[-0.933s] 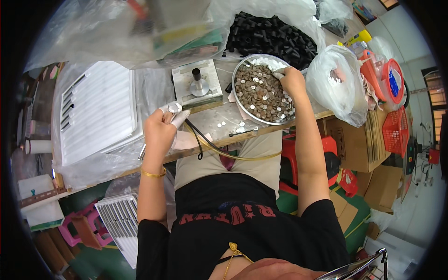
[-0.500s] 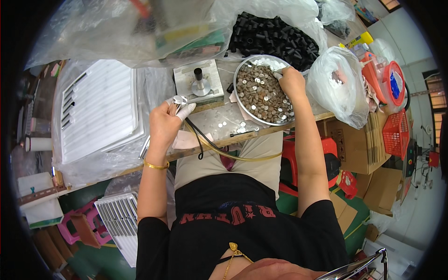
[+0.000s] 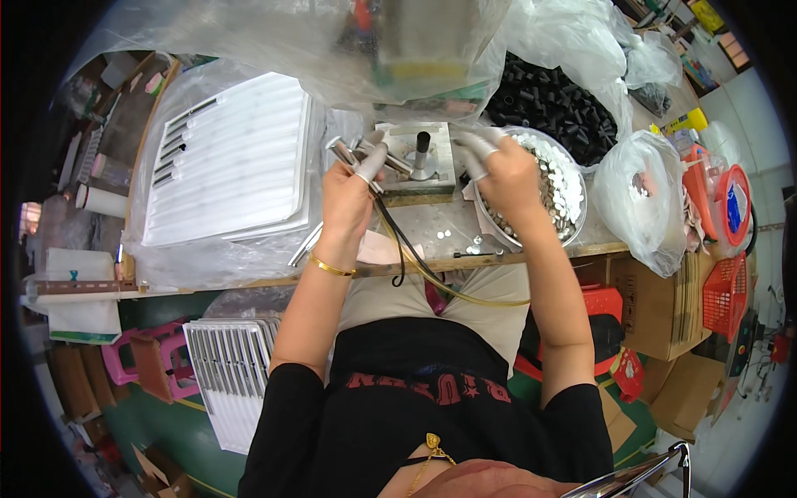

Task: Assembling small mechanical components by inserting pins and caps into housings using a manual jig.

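Observation:
My left hand (image 3: 353, 187), with pale covers on its fingers, is closed around shiny metal tubes (image 3: 339, 151) at the left side of a metal block fixture (image 3: 398, 195). A short black-topped post (image 3: 423, 145) stands upright on that block, on a round silver base. My right hand (image 3: 510, 183) is between the fixture and a round metal bowl (image 3: 584, 214), partly covering the bowl. Its covered fingers point left toward the post but are blurred, so anything in them cannot be made out. Small round discs (image 3: 564, 178), silvery and brown, fill the bowl.
A white ribbed tray (image 3: 228, 166) with a few metal tubes lies at left. Black cylindrical pieces (image 3: 552, 108) are heaped behind the bowl. A clear plastic bag (image 3: 635, 203) sits at right. Loose discs (image 3: 473, 247) and a cable (image 3: 403, 249) lie near the table's front edge.
My right hand has come out of the bowl and moved left toward the fixture. My left hand still holds the tubes, now closer to the post. The whole view has shifted.

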Demonstrator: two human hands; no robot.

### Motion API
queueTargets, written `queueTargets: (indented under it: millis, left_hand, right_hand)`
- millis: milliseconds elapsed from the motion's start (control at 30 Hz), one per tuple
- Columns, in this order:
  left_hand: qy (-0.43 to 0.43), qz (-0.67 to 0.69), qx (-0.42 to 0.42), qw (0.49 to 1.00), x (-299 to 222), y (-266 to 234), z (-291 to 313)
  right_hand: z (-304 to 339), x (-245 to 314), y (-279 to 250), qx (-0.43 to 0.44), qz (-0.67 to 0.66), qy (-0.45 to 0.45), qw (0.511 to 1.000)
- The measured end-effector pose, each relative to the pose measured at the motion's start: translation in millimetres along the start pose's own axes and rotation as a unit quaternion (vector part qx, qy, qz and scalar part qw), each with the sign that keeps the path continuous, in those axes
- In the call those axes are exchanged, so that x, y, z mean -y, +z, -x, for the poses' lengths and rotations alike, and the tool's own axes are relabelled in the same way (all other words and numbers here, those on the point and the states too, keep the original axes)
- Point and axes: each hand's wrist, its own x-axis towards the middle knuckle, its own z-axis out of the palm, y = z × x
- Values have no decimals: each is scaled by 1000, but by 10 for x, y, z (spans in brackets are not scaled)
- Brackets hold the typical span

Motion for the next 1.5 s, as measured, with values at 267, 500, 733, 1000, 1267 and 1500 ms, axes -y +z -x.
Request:
queueTargets:
  millis: [267, 500, 733, 1000, 1267, 1500]
  left_hand:
    - [111, 184, -57, 975, -216, 134, 82]
    - [168, 123, -75, 975, -155, 250, 68]
    - [205, 31, -54, 977, -101, 265, 67]
    - [206, 28, -75, 975, -155, 329, 141]
    - [223, -24, -106, 969, -235, 312, 169]
    - [263, -85, -86, 957, -210, 170, 93]
  right_hand:
    - [-206, 58, 195, -1, 92, -173, 981]
    - [-221, 71, 190, 23, 107, -182, 977]
    - [-156, 97, 214, -41, 74, -111, 990]
    - [107, 192, 493, 105, -125, 262, 951]
    - [183, 160, 721, 101, -154, 257, 949]
    - [211, 200, 728, 97, -169, 227, 954]
